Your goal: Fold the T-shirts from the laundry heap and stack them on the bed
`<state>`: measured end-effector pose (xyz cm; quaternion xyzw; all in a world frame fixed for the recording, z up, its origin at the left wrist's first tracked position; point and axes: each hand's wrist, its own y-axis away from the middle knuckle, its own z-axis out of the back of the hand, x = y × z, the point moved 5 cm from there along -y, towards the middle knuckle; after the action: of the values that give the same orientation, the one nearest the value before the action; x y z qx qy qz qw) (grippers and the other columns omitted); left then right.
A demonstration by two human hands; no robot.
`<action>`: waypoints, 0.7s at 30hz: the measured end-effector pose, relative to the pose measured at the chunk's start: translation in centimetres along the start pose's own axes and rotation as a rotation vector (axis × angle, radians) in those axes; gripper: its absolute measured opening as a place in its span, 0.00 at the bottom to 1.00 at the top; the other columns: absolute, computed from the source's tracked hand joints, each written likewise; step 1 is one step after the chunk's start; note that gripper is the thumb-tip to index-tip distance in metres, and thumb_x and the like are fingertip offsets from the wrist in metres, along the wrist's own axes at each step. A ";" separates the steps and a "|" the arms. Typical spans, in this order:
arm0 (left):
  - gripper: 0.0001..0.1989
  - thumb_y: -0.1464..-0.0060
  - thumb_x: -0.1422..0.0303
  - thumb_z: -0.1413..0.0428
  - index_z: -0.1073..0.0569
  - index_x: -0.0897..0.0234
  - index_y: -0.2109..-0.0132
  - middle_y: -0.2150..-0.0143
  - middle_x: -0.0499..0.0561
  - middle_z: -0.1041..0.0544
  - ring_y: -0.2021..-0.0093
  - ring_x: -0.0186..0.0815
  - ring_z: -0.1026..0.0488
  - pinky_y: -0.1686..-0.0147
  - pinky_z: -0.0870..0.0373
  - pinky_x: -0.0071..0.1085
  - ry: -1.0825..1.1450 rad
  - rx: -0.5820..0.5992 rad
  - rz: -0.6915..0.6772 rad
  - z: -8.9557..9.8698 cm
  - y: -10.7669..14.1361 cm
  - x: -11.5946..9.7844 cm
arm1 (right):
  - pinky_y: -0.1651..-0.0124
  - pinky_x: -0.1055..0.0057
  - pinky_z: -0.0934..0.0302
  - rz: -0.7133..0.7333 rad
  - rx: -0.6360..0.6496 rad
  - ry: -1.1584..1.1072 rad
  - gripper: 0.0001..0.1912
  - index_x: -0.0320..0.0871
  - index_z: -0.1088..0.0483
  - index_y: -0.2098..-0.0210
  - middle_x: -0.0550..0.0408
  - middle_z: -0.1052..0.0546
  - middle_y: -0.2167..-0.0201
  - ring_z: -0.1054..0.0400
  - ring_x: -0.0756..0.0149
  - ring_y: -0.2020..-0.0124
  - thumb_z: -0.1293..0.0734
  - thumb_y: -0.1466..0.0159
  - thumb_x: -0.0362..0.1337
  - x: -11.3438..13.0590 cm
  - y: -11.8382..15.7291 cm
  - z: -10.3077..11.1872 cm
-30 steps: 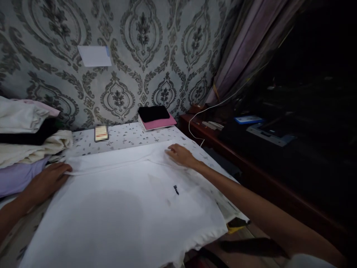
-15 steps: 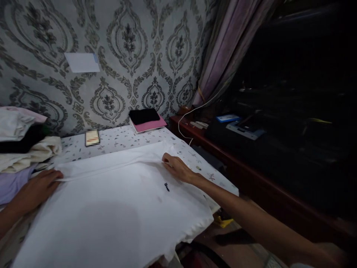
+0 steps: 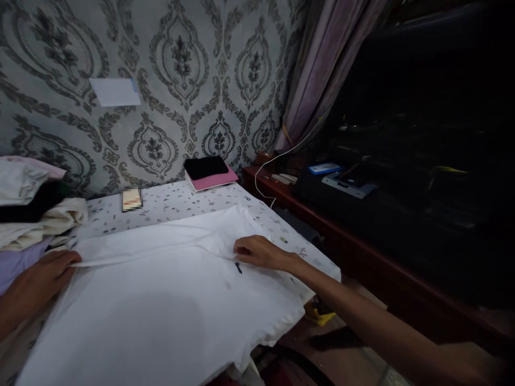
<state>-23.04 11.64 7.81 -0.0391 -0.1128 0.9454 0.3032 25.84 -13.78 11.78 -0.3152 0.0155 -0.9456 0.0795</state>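
Note:
A white garment [image 3: 148, 305] with a small dark print is spread over the table's front, its near right edge hanging past the side. Along its far part runs a raised fold that slants up to the right. My left hand [image 3: 50, 271] pinches the garment at its left edge, at the end of this fold. On the right, my right hand [image 3: 259, 252] is closed on the cloth just above the print, with the fabric bunched beside its fingertips. Some of the fingers of both hands are hidden from view.
A pile of clothes [image 3: 24, 209] stands at the left. Farther back on the patterned tablecloth [image 3: 169, 201] lie a blurred-out small card-like object [image 3: 131, 199] and a black cloth [image 3: 206, 167] on a pink item [image 3: 219, 179]. A white cable [image 3: 257, 177] crosses a dark-red wooden ledge [image 3: 277, 193].
My right hand has come down toward me, drawing the cloth with it, and the fold is more marked. My left hand has shifted slightly left and down.

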 end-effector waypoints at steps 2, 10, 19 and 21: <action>0.26 0.45 0.54 0.60 0.22 0.60 0.55 0.50 0.58 0.22 0.47 0.48 0.26 0.47 0.29 0.41 0.012 0.021 0.004 0.3 0.2 -0.6 | 0.67 0.68 0.40 -0.044 -0.080 -0.033 0.06 0.46 0.26 0.67 0.56 0.22 0.71 0.31 0.63 0.70 0.35 0.37 0.38 -1.4 -1.5 0.7; 0.18 0.42 0.63 0.59 0.26 0.62 0.59 0.54 0.58 0.23 0.51 0.44 0.27 0.50 0.30 0.39 -0.017 0.097 0.044 4.7 0.7 -5.3 | 0.33 0.55 0.49 -0.116 -0.248 0.158 0.18 0.40 0.29 0.48 0.38 0.28 0.42 0.38 0.47 0.38 0.38 0.35 0.40 -7.7 -9.4 0.8; 0.15 0.47 0.74 0.55 0.26 0.63 0.59 0.53 0.58 0.22 0.48 0.47 0.28 0.48 0.32 0.43 -0.079 0.230 0.012 4.4 2.0 -5.4 | 0.29 0.51 0.56 -0.256 -0.102 0.472 0.28 0.40 0.40 0.35 0.42 0.42 0.30 0.52 0.53 0.28 0.50 0.29 0.44 -11.4 -9.3 -0.1; 0.17 0.49 0.76 0.55 0.25 0.62 0.57 0.52 0.57 0.22 0.46 0.48 0.29 0.48 0.33 0.45 -0.107 0.225 0.016 4.8 1.2 -6.1 | 0.29 0.49 0.57 -0.266 -0.080 0.485 0.28 0.38 0.40 0.35 0.40 0.43 0.30 0.53 0.51 0.28 0.49 0.29 0.45 -10.4 -9.4 0.0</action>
<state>-19.49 6.23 12.25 0.0446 -0.0217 0.9552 0.2917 32.69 -2.88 6.34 -0.0820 0.0296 -0.9941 -0.0639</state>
